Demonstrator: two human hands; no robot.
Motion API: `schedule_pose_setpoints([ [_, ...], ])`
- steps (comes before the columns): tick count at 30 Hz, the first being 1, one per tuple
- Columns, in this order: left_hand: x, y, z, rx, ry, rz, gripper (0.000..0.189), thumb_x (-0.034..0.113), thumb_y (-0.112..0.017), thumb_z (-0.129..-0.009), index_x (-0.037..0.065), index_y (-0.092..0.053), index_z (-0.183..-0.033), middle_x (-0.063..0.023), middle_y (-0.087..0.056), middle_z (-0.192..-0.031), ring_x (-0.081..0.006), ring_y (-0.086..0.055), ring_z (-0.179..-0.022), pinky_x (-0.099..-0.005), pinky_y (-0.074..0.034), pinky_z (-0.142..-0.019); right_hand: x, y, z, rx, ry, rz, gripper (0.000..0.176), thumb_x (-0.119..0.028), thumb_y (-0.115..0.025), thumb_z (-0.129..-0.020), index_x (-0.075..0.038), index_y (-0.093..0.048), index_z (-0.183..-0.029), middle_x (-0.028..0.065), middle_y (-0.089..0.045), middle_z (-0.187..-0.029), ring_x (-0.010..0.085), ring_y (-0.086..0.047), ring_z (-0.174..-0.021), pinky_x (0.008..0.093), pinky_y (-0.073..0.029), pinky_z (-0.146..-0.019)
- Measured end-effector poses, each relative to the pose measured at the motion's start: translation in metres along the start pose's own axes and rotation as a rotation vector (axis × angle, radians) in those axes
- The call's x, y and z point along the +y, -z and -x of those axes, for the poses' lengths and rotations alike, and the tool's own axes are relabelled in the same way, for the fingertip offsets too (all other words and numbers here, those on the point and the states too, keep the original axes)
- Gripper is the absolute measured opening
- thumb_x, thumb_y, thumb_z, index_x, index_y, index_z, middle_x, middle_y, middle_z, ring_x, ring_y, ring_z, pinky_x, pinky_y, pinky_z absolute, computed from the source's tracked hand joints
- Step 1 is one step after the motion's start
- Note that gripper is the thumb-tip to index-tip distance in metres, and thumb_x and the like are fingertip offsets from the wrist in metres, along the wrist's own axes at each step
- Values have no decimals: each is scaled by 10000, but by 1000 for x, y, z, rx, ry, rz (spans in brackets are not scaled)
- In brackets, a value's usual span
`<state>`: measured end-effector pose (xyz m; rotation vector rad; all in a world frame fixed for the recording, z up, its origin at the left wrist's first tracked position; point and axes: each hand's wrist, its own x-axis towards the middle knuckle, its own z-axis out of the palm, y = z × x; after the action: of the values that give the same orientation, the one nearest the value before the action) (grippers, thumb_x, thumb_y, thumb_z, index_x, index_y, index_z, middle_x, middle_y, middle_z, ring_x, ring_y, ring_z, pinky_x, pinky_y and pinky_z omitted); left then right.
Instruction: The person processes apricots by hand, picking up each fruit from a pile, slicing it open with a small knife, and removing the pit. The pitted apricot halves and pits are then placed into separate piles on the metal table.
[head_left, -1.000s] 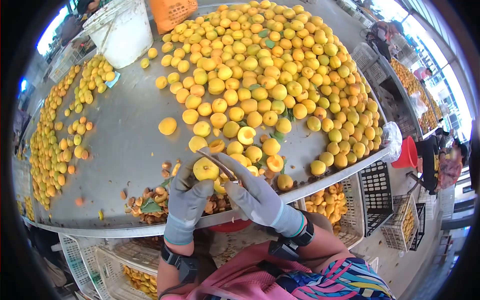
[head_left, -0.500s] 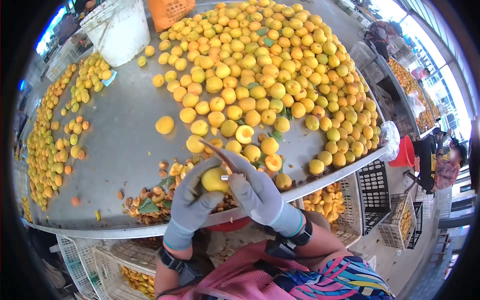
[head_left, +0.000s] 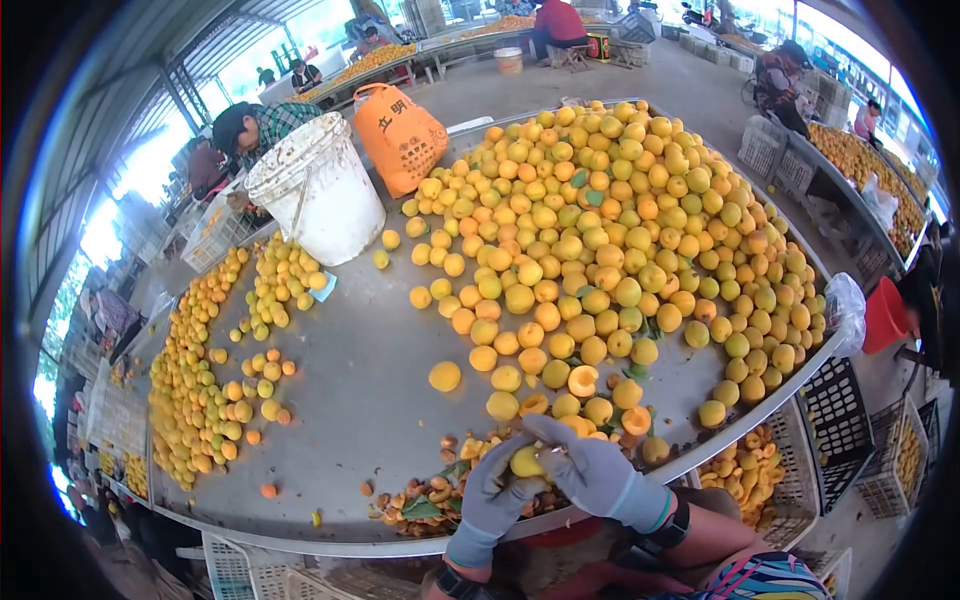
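Looks fwd & down from head ht, above & behind left hand (head_left: 495,495) and right hand (head_left: 608,478). Sits nr both. Takes in v. wide, fisheye-bent field: table (head_left: 350,420) spreading beyond hands, person in red (head_left: 560,22) well beyond, roof (head_left: 110,90) far off, upper L of left hand.

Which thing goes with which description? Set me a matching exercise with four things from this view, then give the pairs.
Things:
1. White bucket
2. Orange bag
3. Red bucket
4. Held fruit

Descriptions:
A. Between the gloved left hand and right hand
B. Just past the right-hand edge of the metal table
C. Stained with dirt
D. Printed with dark characters

Pairs: 1-C, 2-D, 3-B, 4-A
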<state>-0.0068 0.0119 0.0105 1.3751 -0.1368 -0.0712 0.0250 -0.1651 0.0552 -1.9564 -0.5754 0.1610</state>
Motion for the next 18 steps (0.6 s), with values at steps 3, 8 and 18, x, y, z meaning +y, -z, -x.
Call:
schedule_pose_setpoints([
  [3,0,6,-3,-5,-73,-264,575,201,-759,-788,-10,-519,-1266,-105,-585,-1179,-169,-548,-1096,-312,-444,-942,0,0,-3,-35,-68,21,507,-331,-441,-974,-72,-342,-1398,147,-575,-604,319,-611,-577,391,-458,-515],
  [8,5,3,-16,58,-71,-241,531,187,-749,-801,-4,-538,-1249,-99,-613,-1139,-161,-581,-1026,-298,-467,-904,10,-4,-9,-8,-162,-341,508,-318,-440,-979,-47,-350,-1400,63,-554,-660,123,-529,-609,302,-430,-567],
  [18,-16,3,-21,150,-9,218,590,183,-755,-799,-34,-493,-1281,-101,-592,-1189,-175,-583,-1050,-312,-470,-922,12,-8,-13,-35,-473,-942,500,-459,-430,-977,-53,-460,-1267,-3,-499,-651,64,-416,-493,201,-344,-436],
])
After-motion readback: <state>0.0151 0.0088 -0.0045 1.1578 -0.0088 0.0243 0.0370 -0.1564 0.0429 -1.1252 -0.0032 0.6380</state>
